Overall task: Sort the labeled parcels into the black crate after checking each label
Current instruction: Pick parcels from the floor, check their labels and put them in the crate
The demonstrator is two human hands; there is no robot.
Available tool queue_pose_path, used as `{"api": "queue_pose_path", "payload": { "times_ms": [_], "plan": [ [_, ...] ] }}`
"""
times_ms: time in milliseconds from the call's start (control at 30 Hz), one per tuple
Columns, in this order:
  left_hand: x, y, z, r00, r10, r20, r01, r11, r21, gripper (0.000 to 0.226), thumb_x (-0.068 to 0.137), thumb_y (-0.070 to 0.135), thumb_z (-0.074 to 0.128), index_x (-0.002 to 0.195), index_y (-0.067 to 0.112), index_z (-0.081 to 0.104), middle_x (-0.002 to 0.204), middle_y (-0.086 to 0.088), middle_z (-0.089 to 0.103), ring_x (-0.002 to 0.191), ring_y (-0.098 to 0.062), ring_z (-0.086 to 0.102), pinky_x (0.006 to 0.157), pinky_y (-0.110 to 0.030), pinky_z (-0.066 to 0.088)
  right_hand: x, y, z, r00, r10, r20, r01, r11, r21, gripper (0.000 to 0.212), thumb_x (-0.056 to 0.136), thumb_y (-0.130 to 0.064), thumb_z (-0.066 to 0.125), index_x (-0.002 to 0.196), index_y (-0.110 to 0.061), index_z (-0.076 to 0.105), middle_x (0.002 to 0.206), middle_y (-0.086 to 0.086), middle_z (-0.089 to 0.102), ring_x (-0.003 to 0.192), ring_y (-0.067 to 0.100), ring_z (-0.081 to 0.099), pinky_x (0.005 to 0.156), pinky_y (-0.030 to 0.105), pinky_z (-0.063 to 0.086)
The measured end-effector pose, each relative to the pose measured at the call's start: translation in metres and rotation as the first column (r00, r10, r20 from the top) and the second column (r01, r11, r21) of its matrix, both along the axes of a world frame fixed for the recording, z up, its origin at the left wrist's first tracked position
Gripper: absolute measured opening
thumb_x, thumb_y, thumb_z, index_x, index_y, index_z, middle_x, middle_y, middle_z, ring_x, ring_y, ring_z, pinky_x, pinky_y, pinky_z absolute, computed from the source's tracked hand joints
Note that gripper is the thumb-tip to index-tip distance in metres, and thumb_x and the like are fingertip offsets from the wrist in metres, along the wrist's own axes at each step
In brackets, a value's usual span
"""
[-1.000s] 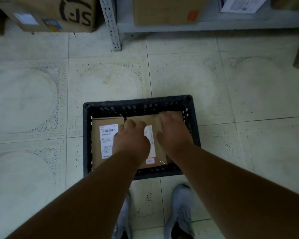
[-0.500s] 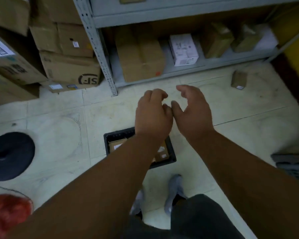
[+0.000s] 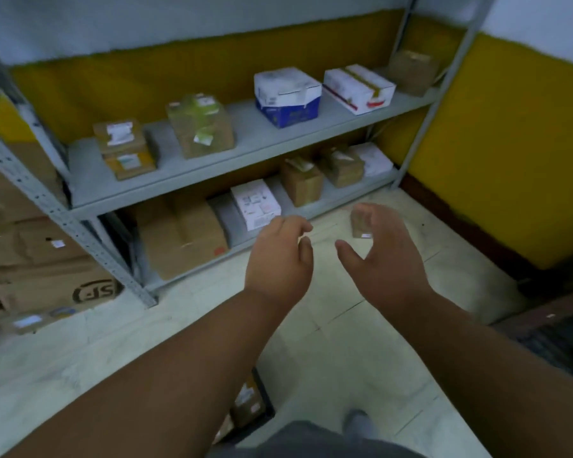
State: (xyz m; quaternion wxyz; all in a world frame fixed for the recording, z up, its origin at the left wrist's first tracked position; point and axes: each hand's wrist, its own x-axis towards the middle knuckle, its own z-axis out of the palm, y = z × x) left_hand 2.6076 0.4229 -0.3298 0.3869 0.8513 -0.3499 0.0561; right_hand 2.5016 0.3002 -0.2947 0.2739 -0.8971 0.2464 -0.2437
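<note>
Two bare hands, left hand (image 3: 280, 259) and right hand (image 3: 382, 256), hover empty with fingers apart before the grey shelf (image 3: 255, 140) of parcels; black crate (image 3: 265, 396), holding brown parcels (image 3: 247, 399), sits on the floor (image 3: 361, 352) beneath the left forearm
</note>
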Motion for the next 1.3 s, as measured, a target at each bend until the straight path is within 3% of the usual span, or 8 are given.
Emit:
{"api": "queue_pose_path", "payload": {
  "times_ms": [100, 267, 400, 567, 700, 1000, 1133, 1300],
  "plan": [
    [-0.020, -0.079, 0.002, 1.000, -0.008, -0.030, 0.007, 0.999, -0.034, 0.017, 0.093, 0.020, 0.052, 0.109, 0.022, 0.061, 0.102, 0.007, 0.055, 0.092, -0.011, 0.052, 0.083, -0.036, 0.052, -0.029, -0.075, 0.009, 0.995, -0.062, -0.080, 0.059, 0.998, -0.033, 0.060, 0.084, -0.036, 0.075, 0.136, -0.021, 0.049, 0.132, 0.000, 0.053, 0.119, 0.015, 0.051, 0.099, 0.036, 0.045],
    [-0.019, -0.222, 0.030, 0.996, -0.077, 0.054, 0.083, 0.988, -0.128, 0.019, 0.093, 0.022, 0.051, 0.110, 0.020, 0.061, 0.104, 0.001, 0.060, 0.093, -0.016, 0.056, 0.082, -0.038, 0.053, -0.030, -0.201, 0.018, 0.991, -0.128, -0.033, 0.126, 0.991, -0.042, 0.057, 0.083, -0.034, 0.074, 0.133, -0.020, 0.050, 0.128, 0.001, 0.052, 0.109, 0.012, 0.049, 0.089, 0.029, 0.042],
    [-0.024, -0.262, 0.004, 0.994, -0.109, 0.011, 0.109, 0.991, -0.074, 0.021, 0.091, 0.022, 0.053, 0.112, 0.023, 0.057, 0.106, 0.003, 0.059, 0.093, -0.014, 0.056, 0.081, -0.034, 0.051, -0.016, -0.254, -0.011, 0.989, -0.129, -0.071, 0.133, 0.990, 0.044, 0.058, 0.084, -0.028, 0.074, 0.134, -0.018, 0.048, 0.129, 0.001, 0.050, 0.113, 0.014, 0.051, 0.089, 0.030, 0.044],
    [0.038, -0.336, -0.035, 0.991, -0.089, -0.104, 0.089, 0.996, -0.005, 0.021, 0.093, 0.018, 0.056, 0.114, 0.020, 0.059, 0.109, 0.003, 0.060, 0.097, -0.014, 0.057, 0.085, -0.039, 0.053, 0.044, -0.337, -0.036, 0.988, -0.140, -0.070, 0.147, 0.984, 0.102, 0.071, 0.084, -0.029, 0.075, 0.144, -0.021, 0.038, 0.139, 0.001, 0.047, 0.124, 0.015, 0.048, 0.094, 0.035, 0.047],
    [0.093, -0.415, -0.059, 0.969, -0.214, -0.124, 0.227, 0.969, 0.095, 0.021, 0.094, 0.016, 0.057, 0.114, 0.015, 0.061, 0.108, -0.002, 0.062, 0.096, -0.019, 0.059, 0.086, -0.044, 0.052, 0.086, -0.419, -0.050, 0.974, -0.183, -0.133, 0.199, 0.973, 0.116, 0.074, 0.086, -0.034, 0.074, 0.147, -0.020, 0.035, 0.145, 0.002, 0.045, 0.130, 0.017, 0.047, 0.099, 0.034, 0.046],
    [0.216, -0.613, -0.020, 0.911, -0.410, -0.053, 0.412, 0.911, 0.030, 0.023, 0.094, 0.015, 0.055, 0.115, 0.008, 0.061, 0.101, -0.006, 0.065, 0.092, -0.019, 0.061, 0.080, -0.042, 0.054, 0.191, -0.583, -0.027, 0.941, -0.325, -0.094, 0.335, 0.934, 0.123, 0.073, 0.085, -0.029, 0.076, 0.144, -0.030, 0.033, 0.145, -0.004, 0.045, 0.130, 0.012, 0.046, 0.097, 0.029, 0.043],
    [0.250, -0.671, -0.043, 0.919, -0.337, -0.204, 0.348, 0.937, 0.024, 0.025, 0.095, 0.015, 0.057, 0.120, 0.012, 0.057, 0.107, -0.002, 0.061, 0.097, -0.015, 0.059, 0.082, -0.029, 0.052, 0.229, -0.646, -0.052, 0.921, -0.372, -0.120, 0.388, 0.903, 0.184, 0.072, 0.084, -0.033, 0.076, 0.143, -0.031, 0.034, 0.141, -0.006, 0.049, 0.124, 0.009, 0.050, 0.094, 0.031, 0.048],
    [0.285, -0.742, -0.069, 0.930, -0.252, -0.266, 0.269, 0.963, 0.025, 0.025, 0.095, 0.013, 0.056, 0.120, 0.011, 0.057, 0.106, 0.002, 0.056, 0.097, -0.012, 0.057, 0.083, -0.030, 0.053, 0.285, -0.735, -0.096, 0.945, -0.299, -0.132, 0.325, 0.898, 0.295, 0.066, 0.083, -0.028, 0.076, 0.138, -0.030, 0.040, 0.131, -0.009, 0.052, 0.115, 0.007, 0.051, 0.091, 0.031, 0.050]
  ]
}}
